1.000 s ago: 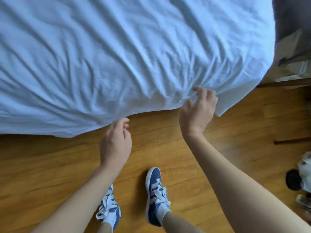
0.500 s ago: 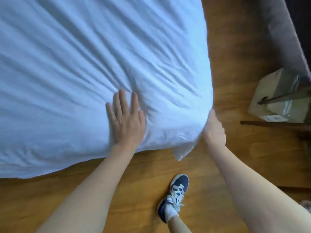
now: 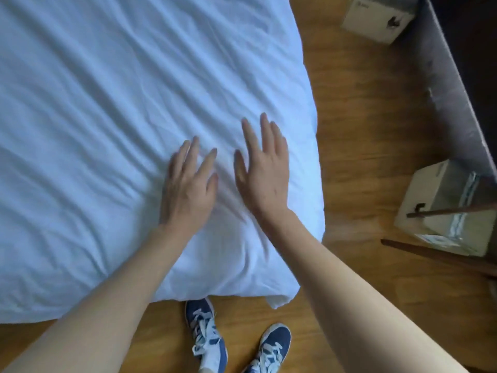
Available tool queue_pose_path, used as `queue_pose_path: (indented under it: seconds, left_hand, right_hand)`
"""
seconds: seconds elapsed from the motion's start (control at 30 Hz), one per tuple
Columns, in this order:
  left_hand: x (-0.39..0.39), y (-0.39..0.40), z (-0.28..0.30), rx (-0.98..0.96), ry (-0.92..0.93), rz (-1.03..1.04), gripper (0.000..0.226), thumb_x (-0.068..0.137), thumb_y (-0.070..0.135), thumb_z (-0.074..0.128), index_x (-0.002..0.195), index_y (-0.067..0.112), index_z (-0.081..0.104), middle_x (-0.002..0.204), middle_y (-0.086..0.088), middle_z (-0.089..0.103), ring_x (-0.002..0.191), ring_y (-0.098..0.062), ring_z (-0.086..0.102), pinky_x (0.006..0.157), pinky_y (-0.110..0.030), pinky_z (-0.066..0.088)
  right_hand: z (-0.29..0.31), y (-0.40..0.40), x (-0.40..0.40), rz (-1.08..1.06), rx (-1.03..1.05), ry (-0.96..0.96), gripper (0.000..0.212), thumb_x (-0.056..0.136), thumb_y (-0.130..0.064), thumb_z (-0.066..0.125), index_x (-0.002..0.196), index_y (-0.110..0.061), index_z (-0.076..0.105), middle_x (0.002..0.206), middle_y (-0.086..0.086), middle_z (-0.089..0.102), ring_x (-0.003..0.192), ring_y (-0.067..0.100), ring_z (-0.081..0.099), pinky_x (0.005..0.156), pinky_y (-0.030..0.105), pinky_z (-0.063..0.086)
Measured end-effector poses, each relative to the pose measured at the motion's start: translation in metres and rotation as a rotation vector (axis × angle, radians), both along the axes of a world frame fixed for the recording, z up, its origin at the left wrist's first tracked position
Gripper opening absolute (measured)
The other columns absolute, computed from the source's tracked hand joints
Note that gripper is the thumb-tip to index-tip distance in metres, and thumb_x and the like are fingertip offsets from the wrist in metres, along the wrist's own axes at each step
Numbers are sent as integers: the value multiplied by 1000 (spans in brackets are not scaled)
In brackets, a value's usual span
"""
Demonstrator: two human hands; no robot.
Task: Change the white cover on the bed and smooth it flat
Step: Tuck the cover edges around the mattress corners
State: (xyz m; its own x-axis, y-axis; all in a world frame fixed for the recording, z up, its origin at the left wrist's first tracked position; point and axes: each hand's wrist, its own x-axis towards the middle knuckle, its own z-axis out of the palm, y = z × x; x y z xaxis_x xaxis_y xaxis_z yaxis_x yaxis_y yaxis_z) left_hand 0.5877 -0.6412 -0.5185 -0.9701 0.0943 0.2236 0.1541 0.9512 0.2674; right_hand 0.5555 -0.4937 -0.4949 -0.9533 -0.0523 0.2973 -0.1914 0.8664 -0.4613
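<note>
The 2 blue shoes (image 3: 236, 343) stand on the wood floor (image 3: 357, 162) at 6 o'clock, just by the bed's near corner. The white cover (image 3: 107, 109) lies on the bed and runs away toward 11 o'clock. The left hand (image 3: 188, 189) and right hand (image 3: 265, 170) lie flat on it, side by side, fingers straight and spread, holding nothing. Most wrinkles lie toward 10 o'clock, nearer the left hand.

You have bare wood floor (image 3: 357, 135) to reach along the bed's right edge, but 2 cardboard boxes (image 3: 446, 208) and a dark wooden rod (image 3: 454, 210) crowd the far right.
</note>
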Motion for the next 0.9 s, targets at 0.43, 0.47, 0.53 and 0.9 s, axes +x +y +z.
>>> queue_pose_path:
  seconds: [0.43,0.47,0.53,0.9]
  left_hand:
    - [114,-108,23,-203,-953,230,77,92,60,11,156,17,8,162,-15,-2,148,-35,2,116,-51,10]
    - [120,-109,36,-184,-1070,196,73,95,59,18,156,21,0,161,-12,-11,148,-33,-6,118,-48,8]
    - [131,-110,78,-51,-1299,175,69,99,52,32,155,26,3,163,-5,-6,149,-28,3,118,-43,16]
    - [250,-52,259,39,-1131,280,50,103,37,35,150,21,30,154,-3,34,139,-22,36,109,-34,36]
  right_hand:
    - [-15,-24,56,-45,435,-845,66,101,-48,19,154,-15,-1,160,15,-9,148,31,-5,117,54,7]
    - [-3,-24,70,-7,457,-918,67,101,-50,21,154,-15,0,160,15,-9,147,32,-4,116,55,12]
    - [26,-24,97,99,459,-1077,70,98,-55,29,153,-17,6,160,13,-3,146,35,4,112,54,22]
    - [230,35,237,167,77,-1236,45,99,-39,42,137,-15,47,139,7,52,124,26,51,97,34,42]
